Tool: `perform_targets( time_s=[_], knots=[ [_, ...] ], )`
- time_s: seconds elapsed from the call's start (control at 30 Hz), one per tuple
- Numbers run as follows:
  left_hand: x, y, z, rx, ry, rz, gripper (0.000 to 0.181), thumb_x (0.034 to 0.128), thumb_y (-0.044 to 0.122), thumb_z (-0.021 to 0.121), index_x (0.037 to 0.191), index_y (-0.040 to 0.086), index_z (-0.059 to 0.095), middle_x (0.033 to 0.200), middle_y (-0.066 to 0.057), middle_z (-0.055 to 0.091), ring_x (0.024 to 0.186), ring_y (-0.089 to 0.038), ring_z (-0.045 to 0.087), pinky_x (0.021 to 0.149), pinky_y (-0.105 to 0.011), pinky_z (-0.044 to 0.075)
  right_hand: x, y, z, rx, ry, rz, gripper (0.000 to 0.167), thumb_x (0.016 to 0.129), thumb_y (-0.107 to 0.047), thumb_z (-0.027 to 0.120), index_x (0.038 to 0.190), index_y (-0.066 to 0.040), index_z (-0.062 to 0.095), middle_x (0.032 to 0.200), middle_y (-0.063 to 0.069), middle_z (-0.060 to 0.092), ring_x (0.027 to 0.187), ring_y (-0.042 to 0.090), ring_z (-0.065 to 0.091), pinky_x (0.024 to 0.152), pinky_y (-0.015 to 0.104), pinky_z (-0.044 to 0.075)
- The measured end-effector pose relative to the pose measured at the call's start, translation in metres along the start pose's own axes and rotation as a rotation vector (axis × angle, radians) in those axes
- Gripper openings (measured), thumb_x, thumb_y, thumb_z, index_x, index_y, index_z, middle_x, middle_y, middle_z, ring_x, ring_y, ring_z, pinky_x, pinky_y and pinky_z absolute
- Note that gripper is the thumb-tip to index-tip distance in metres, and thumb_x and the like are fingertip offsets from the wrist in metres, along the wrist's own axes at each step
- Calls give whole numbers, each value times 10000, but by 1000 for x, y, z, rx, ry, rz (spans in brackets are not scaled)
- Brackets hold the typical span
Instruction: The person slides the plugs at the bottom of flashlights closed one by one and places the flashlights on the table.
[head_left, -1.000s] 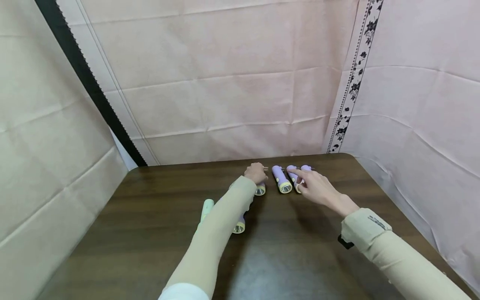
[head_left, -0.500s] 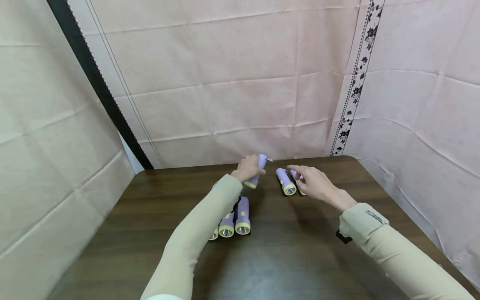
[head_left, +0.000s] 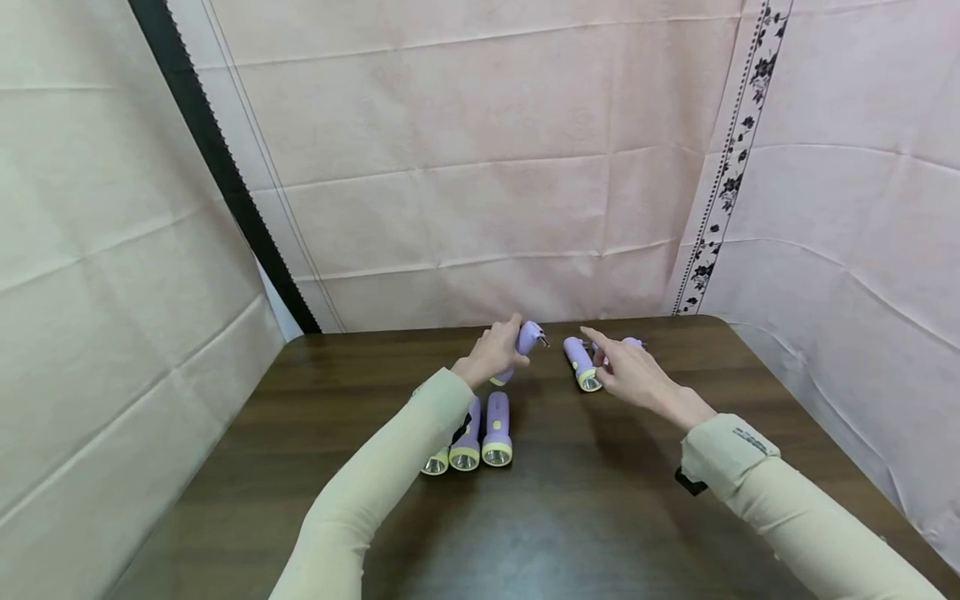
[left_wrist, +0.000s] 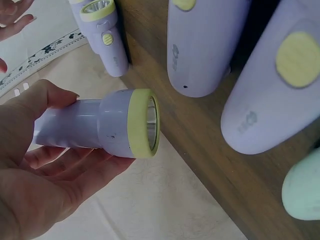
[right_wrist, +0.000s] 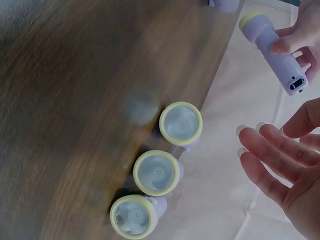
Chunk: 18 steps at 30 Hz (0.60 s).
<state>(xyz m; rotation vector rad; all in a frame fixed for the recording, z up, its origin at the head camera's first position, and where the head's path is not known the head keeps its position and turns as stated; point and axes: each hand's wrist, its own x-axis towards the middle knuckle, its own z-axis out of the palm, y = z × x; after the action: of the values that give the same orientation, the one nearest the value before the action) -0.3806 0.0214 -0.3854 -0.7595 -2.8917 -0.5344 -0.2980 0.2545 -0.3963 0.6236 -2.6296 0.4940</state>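
Observation:
In my left hand (head_left: 491, 348) is a purple flashlight (left_wrist: 80, 125) with a yellow rim, gripped between thumb and fingers above the table's far edge. Metal plug prongs jut from its tail. My right hand (head_left: 636, 375) hovers over a group of purple flashlights (head_left: 582, 360), index finger extended, and holds nothing. The right wrist view shows its fingers (right_wrist: 272, 162) loosely bent, apart from three flashlight lenses (right_wrist: 157, 172). Nearer to me, a purple flashlight (head_left: 497, 425) lies beside another purple flashlight (head_left: 465, 446); my left sleeve partly covers this row.
A mint green flashlight (left_wrist: 302, 187) lies at the row's end in the left wrist view. The dark wooden table (head_left: 585, 517) has pale cloth (head_left: 480, 208) hanging behind it and at both sides.
My left hand has lifted the purple flashlight off the table and shifted slightly left, turning so the prongs show. My right hand has stayed nearly in place.

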Motion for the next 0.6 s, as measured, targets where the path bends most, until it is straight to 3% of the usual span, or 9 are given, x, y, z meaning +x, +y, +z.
perform_targets(
  time_s=[0.2, 0.6],
  knots=[
    [-5, 1, 0, -24, 8, 26, 530, 764, 187, 770, 1183, 123, 452, 987, -103, 634, 821, -281, 636, 681, -392, 509, 0, -4, 3, -31, 29, -47, 635, 778, 5, 563, 1402, -19, 449, 818, 14, 681, 615, 59, 504, 612, 279, 431],
    [-15, 9, 3, -44, 2, 66, 519, 755, 167, 763, 1164, 117, 448, 967, -74, 620, 803, -245, 631, 646, -357, 499, 0, -16, 11, 37, -64, -29, 696, 776, -29, 593, 1444, -104, 409, 893, 66, 684, 676, 79, 568, 587, 273, 448]
  ],
)
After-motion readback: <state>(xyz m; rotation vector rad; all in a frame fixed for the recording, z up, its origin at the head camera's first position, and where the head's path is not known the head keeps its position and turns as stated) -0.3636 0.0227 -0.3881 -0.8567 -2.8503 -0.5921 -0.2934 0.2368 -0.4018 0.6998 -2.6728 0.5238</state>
